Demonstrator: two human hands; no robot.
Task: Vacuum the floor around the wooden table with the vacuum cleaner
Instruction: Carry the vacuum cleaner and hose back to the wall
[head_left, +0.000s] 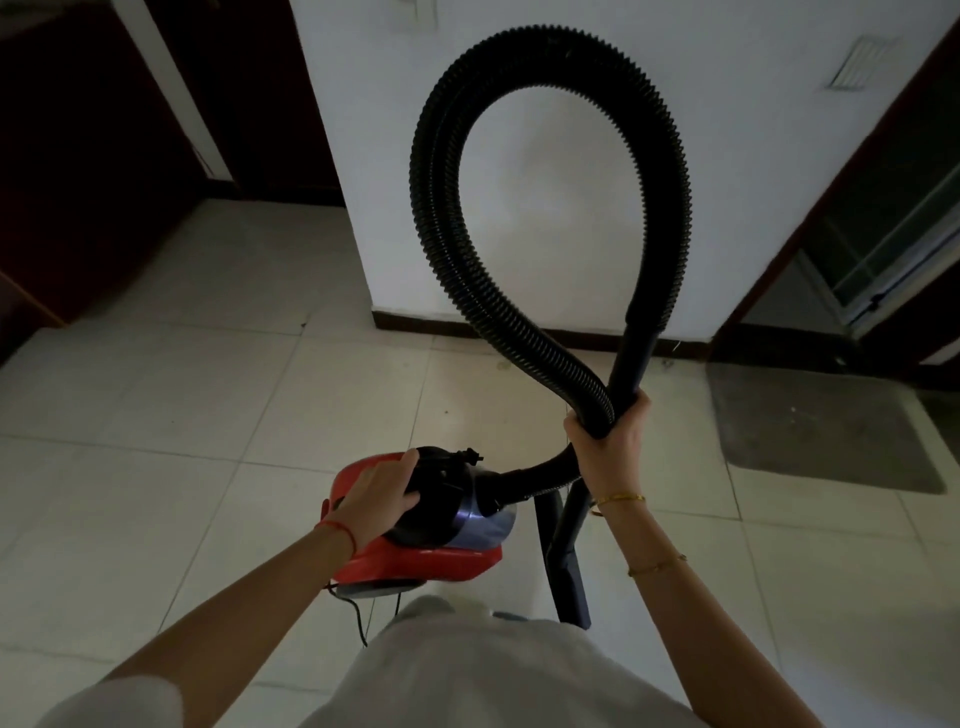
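We see the vacuum cleaner (415, 540) low in the middle of the view, under our left hand (375, 498): a compact red plastic body with a rounded black top and a glossy bluish-silver collar at its front. From that collar a black ribbed hose (441, 249) runs out past our right hand (608, 441), climbs in a tall loop against the wall and comes back down into a smooth dark rigid tube (631, 358). The corrugated part and the smooth tube cross right where the right hand grips them both, fingers curled around the pair. Below that hand two more dark tube sections (569, 551) hang down toward the floor beside the body. A thin black cord (358, 618) trails from the rear of the body, just under the left forearm.

The left hand lies over the black top, fingers spread and bent around its curve, holding it; a red string circles that wrist (340, 532). Gold bracelets (621, 500) sit on the right forearm, which is raised and bent.

The floor (208, 415) is pale glossy square tile. Ahead of both hands stands a white wall (519, 104) with a dark baseboard. Beyond the right hand lies a grey mat (826, 426) before a dark doorway; beyond the left hand, dark wooden furniture (78, 156).
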